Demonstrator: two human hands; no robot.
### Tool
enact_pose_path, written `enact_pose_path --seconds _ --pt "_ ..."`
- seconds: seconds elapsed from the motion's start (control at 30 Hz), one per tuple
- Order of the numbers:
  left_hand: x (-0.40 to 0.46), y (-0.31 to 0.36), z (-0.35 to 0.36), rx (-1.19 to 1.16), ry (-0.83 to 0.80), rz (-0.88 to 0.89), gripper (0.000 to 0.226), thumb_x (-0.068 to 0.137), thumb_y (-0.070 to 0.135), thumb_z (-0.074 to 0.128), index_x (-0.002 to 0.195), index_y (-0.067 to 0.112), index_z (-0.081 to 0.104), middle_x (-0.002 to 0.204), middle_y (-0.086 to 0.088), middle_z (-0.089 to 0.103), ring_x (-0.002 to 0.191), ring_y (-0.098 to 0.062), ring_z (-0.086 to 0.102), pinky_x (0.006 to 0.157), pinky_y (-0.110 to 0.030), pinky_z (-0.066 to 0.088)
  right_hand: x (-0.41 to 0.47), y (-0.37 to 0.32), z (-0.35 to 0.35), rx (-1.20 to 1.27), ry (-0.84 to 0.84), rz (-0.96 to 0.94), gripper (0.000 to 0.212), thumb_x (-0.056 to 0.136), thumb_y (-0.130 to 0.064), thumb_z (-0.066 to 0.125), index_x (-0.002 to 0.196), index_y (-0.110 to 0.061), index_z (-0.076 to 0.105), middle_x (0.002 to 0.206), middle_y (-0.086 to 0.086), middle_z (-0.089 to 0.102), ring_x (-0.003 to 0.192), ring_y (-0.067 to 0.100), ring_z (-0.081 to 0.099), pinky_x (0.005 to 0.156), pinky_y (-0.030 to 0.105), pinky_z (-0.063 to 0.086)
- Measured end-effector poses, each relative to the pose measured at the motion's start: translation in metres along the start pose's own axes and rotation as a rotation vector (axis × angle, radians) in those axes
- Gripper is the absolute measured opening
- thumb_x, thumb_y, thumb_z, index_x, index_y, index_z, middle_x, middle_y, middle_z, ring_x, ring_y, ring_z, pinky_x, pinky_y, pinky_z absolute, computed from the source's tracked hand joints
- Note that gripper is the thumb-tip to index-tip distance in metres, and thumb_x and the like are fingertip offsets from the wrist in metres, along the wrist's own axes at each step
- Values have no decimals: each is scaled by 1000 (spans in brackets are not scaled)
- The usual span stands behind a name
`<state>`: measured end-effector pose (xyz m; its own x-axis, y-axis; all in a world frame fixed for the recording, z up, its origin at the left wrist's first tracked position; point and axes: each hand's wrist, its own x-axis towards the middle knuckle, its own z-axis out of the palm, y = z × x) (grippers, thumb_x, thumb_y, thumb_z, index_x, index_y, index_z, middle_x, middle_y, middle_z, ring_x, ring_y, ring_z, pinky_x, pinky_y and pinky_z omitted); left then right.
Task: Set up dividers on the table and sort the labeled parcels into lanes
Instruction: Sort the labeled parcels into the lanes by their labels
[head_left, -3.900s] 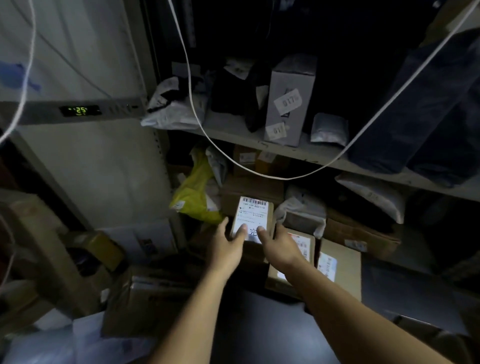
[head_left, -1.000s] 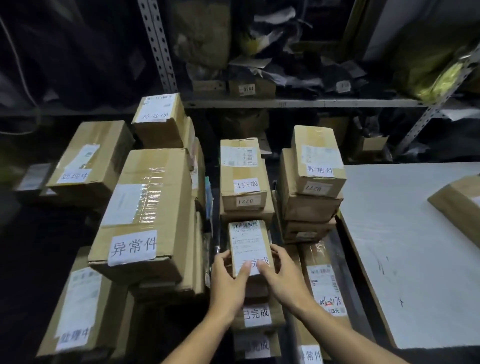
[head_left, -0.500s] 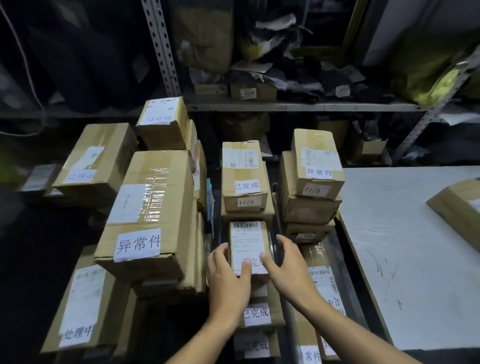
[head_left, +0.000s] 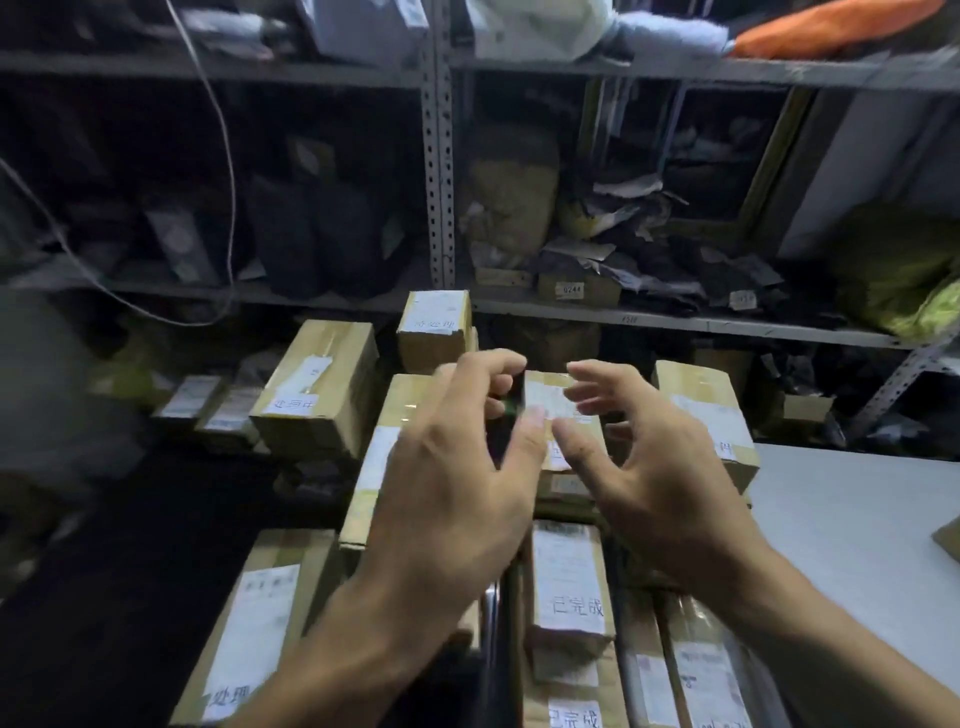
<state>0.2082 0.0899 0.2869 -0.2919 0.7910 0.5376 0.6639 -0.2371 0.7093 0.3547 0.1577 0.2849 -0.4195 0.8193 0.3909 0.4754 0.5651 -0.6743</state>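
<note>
Two bare hands, raised side by side above stacked cardboard parcels. Left hand: fingers loosely curled, thumb tip level with the right thumb; whether it pinches anything cannot be told, the frame being blurred. Right hand: fingers spread and gently bent, holding nothing.

Small parcel: white label reading 已完成, lying flat on the centre stack directly below the hands, free of both.

Centre-lane box: behind the hands, partly hidden, taped, with white label.

Large box: left of centre, mostly covered by the left hand.

Front-left box: long label, characters 处理 at its near end.

Rear-left box: tilted, brown, small label.

Top box: small, perched highest, before the shelf upright.

Right stack box: beside the desk edge.

Desk: white surface, right side.

Metal shelving: behind, loaded with dark bags and packets.
</note>
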Motion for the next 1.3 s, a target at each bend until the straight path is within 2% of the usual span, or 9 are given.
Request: enact_pose_path --seconds 0.3,0.43,0.6,0.7,0.87,1.0,1.1,1.23,1.3 --pt "57 -119 -150 154 139 -121 16 89 34 58 104 35 62 96 15 62 89 1 59 69 -16 44 86 -111 113 -64 -182 -187 41 89 -46 57 128 -32 53 101 -19 63 90 -3 61 78 14 50" --pt "83 -205 -211 134 140 -199 13 90 27 61 101 33 63 95 13 64 90 1 60 75 -19 47 137 -148 192 -60 -290 -135 40 92 -41 60 129 -29 52 107 -15 64 91 0 63 85 28 53" --pt "117 -324 -277 120 94 -283 13 90 25 63 100 33 65 93 15 65 89 5 59 70 -5 41 208 -182 305 -89 -376 -31 44 92 -42 61 133 -28 53 115 -10 67 99 5 62 76 12 43" --pt "130 -399 -299 88 41 -395 13 90 23 63 94 35 65 90 13 68 85 1 61 72 -16 45 245 -187 378 -135 -411 58 45 93 -41 60 134 -25 53 117 -11 69 106 8 62 69 9 39" --pt "140 -513 -294 22 -65 -570 16 91 21 63 85 35 63 89 16 68 82 -1 64 70 -14 44 286 -150 495 -143 -443 314 43 94 -35 57 132 -17 52 126 4 66 116 24 59 84 27 42" --pt "127 -586 -245 -57 -225 -746 12 93 11 61 101 15 69 103 -5 71 93 -17 66 81 -20 44 283 -98 574 -141 -473 608 46 94 -28 55 136 -10 50 133 14 60 117 31 59 90 32 48" --pt "111 -632 -202 -94 -288 -874 27 95 11 57 120 2 63 118 -14 67 109 -25 63 90 -23 43 267 -56 625 -102 -476 815 45 95 -24 55 137 -9 48 135 13 58 117 29 59 84 28 46" --pt "85 -677 -160 -100 -330 -1002 36 98 14 53 132 2 55 132 -15 60 123 -27 55 103 -32 42 252 -5 672 -26 -396 965 39 95 -17 54 132 -7 51 134 13 60 121 31 57 93 29 46" --pt "76 -693 -145 -96 -307 -1005 40 98 11 52 136 0 49 142 -16 50 132 -28 47 109 -33 35 252 17 684 -29 -323 1005 35 94 -12 53 128 -8 54 131 12 62 118 30 58 82 23 41"
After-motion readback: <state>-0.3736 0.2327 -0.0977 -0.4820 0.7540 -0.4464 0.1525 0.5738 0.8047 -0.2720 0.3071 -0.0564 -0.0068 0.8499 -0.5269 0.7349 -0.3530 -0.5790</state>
